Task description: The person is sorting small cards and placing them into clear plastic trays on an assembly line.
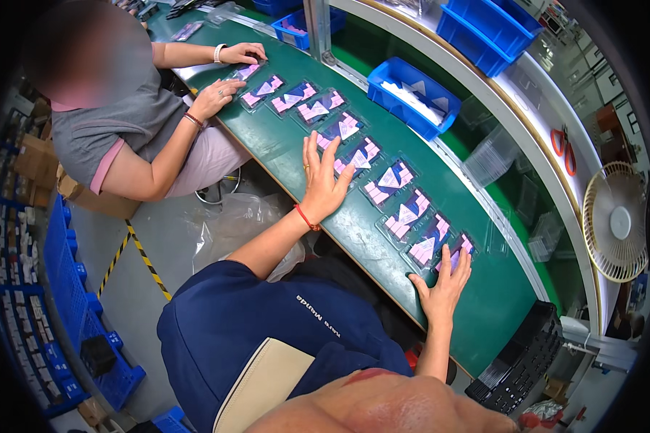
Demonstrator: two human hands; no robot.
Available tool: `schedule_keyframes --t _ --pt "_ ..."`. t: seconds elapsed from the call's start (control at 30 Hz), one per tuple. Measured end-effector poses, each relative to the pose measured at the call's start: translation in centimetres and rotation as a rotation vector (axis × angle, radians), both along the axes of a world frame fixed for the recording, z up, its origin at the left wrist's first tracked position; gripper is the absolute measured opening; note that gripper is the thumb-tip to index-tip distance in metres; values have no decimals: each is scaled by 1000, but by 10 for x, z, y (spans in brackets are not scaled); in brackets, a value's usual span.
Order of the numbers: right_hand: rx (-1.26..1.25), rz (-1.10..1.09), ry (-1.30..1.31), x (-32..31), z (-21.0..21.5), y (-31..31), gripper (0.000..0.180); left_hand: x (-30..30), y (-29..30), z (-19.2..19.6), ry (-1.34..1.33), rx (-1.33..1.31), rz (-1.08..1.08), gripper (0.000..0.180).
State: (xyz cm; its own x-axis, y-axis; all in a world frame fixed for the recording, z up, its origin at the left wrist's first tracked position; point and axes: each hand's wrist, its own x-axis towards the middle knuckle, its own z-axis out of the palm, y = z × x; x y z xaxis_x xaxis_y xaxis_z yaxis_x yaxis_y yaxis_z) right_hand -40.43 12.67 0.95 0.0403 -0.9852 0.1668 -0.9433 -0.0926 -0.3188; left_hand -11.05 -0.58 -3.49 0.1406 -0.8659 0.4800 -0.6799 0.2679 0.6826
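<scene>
A row of several flat clear packs with pink and dark blue contents runs along the green table (383, 249). White triangular cards lie on many of them, such as the white card (391, 177) on a pack near the middle. My left hand (323, 189) is spread open, its fingertips at the near edge of a pack (367, 153) in the row. At the row's right end, my right hand (444, 292) has its fingers stretched over the last pack (461, 249), partly hiding it. Neither hand grips anything that I can see.
Across on the left, a co-worker's hands (220, 94) rest at the row's far end. A blue bin (414, 97) with white triangular cards stands beyond the packs. A black crate (516, 357) sits at the right end. Red scissors (564, 150) and a fan (617, 222) are at right.
</scene>
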Motion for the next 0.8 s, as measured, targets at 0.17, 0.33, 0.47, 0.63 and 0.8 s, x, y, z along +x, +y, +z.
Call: schedule_keyframes --t 0.17,0.33,0.47,0.63,0.8 --pt "77 -37 10 8 -5 -11 95 -9 2 0 45 -25 9 55" --pt "116 -17 22 32 -7 -30 93 -7 3 -6 112 -63 47 54" --pt "131 -11 9 64 -12 -51 92 0 3 -4 164 -104 71 52" --pt "110 9 -1 110 -19 -77 89 5 8 -4 211 -148 64 48" --pt "78 38 -19 154 -30 -104 87 4 11 -7 253 -135 76 46"
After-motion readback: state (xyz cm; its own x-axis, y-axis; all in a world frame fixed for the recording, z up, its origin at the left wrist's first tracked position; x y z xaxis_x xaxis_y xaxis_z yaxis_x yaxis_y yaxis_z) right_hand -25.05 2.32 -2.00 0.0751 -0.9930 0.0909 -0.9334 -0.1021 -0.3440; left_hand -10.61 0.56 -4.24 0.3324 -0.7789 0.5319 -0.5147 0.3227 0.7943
